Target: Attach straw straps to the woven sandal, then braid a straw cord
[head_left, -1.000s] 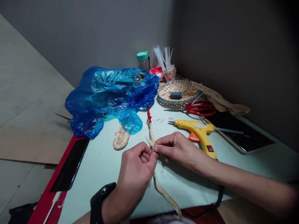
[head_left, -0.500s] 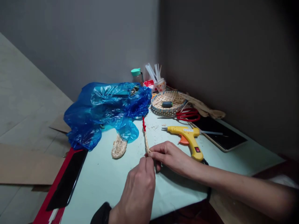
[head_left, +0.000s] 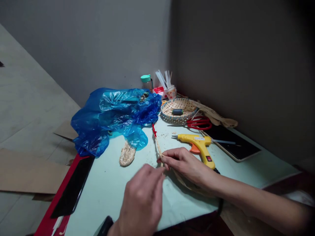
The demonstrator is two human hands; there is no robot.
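Observation:
A thin straw-coloured braid (head_left: 157,146) runs toward me from a red tie (head_left: 154,130) beside the blue plastic bag. My right hand (head_left: 183,164) pinches the braid between thumb and fingertips. Just below it, my left hand (head_left: 145,196) is closed, its fingertips together at the strands by the right fingers. Loose pale strands (head_left: 183,183) trail under my right wrist. A coiled, oval piece of braid (head_left: 127,154) lies to the left, its far end under the bag. Right of my right hand lies a yellow glue gun (head_left: 200,144) with an orange trigger.
A crumpled blue plastic bag (head_left: 113,119) covers the back left. Behind the red-handled scissors (head_left: 199,123) stands a woven basket (head_left: 169,116) holding a dark thread spool (head_left: 177,112). A tablet (head_left: 236,142) lies right, a black phone-like slab (head_left: 73,188) left. Glue sticks (head_left: 161,78) stand in a cup.
My left hand has shifted slightly down and left, and its wrist has turned. Loose strands now show beneath my right hand, which still pinches the braid. The view has shifted a little.

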